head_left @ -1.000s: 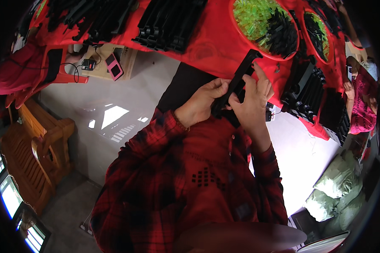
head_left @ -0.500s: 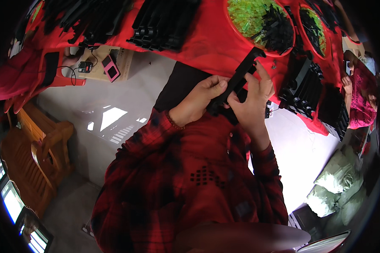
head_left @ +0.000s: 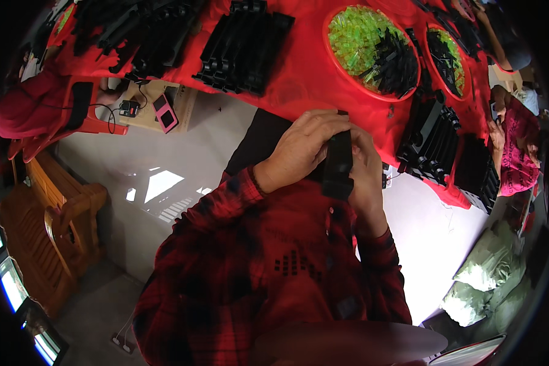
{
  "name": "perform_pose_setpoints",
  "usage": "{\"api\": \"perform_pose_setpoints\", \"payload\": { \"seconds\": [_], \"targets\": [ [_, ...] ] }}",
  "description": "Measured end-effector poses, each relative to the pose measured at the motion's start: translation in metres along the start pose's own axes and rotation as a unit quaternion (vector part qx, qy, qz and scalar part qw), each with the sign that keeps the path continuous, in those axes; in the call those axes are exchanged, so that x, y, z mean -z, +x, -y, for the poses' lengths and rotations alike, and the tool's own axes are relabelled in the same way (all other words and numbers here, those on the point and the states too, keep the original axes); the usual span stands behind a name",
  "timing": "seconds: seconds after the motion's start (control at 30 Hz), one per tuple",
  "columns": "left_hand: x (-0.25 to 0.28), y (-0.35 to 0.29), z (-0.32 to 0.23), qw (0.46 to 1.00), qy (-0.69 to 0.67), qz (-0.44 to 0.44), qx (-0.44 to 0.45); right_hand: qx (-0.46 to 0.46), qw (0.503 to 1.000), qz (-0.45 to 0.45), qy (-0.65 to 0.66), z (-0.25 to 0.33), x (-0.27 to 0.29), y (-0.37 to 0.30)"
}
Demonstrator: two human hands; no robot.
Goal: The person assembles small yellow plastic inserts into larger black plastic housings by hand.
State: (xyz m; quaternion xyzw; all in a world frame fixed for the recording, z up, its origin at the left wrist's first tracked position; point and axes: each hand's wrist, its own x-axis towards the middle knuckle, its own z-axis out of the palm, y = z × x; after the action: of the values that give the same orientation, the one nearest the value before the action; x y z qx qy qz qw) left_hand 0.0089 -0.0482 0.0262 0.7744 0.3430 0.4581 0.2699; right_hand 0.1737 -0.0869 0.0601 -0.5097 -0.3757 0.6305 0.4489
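Note:
A long black plastic part is held upright between my two hands, in front of my chest at the table's near edge. My left hand closes over its upper end, with the fingers curled across the top. Along its right side, my right hand grips the same part, its fingers partly hidden behind it. Beyond my hands, a red tub holds yellow-green translucent pieces and small black strips.
Similar black parts lie in rows on the red-covered table, with another stack to the right. A second tub stands beside the first. Other people sit at left and right. A wooden chair is at left.
The black part has swung from a slant to nearly upright and come closer to my body. My left hand has moved up over its top end; my right fingers have closed around its side.

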Motion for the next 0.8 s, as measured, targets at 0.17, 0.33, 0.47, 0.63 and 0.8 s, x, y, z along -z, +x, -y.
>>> {"api": "perform_pose_setpoints", "payload": {
  "seconds": [0.17,0.33,0.47,0.63,0.8],
  "targets": [
    [0.010,0.002,0.000,1.000,-0.024,-0.004,-0.015,0.035,0.993,0.100,-0.050,0.027,0.002,-0.008],
    [0.018,0.004,-0.008,1.000,-0.013,0.020,0.017,0.045,0.978,0.117,-0.166,0.016,0.015,-0.008],
    [0.014,-0.001,-0.010,0.969,-0.149,-0.051,0.188,-0.078,0.989,0.098,0.084,0.024,0.014,-0.001],
    [0.019,-0.003,0.000,0.883,-0.382,-0.075,0.263,0.162,0.961,-0.046,-0.220,0.013,0.008,-0.008],
    [0.016,-0.004,-0.006,0.739,-0.601,-0.028,0.304,0.236,0.943,-0.081,-0.221,0.009,0.003,-0.009]
  ]
}}
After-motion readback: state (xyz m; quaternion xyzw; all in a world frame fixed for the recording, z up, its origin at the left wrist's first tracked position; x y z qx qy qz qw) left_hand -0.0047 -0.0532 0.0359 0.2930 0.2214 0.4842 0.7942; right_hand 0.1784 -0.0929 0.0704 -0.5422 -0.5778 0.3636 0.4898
